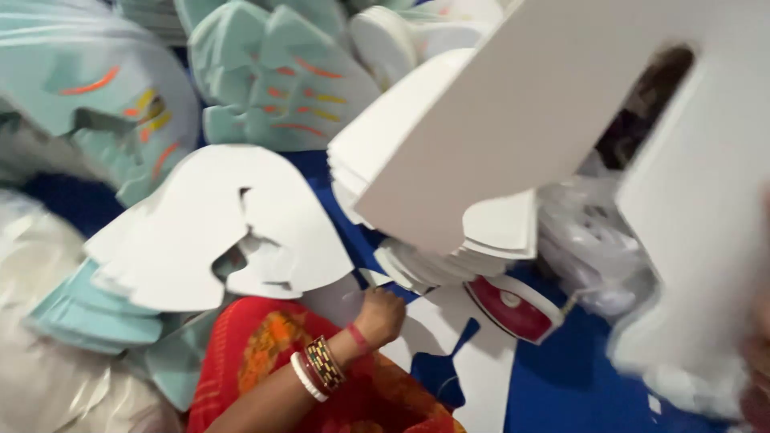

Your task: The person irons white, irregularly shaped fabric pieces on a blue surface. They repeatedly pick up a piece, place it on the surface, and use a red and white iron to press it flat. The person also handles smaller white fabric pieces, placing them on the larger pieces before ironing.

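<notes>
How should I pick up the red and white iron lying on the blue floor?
Probably by the white handle along the top of the iron, reaching from above on its open lower-right side. White foam sheets overhang its upper-left edge, so that side is blocked. The left hand rests on a white sheet beside it.

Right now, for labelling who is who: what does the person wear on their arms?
Left hand: at its wrist a red thread, a patterned gold-and-dark bangle, a white bangle; no sleeve shows. The right hand is too blurred to tell.
</notes>
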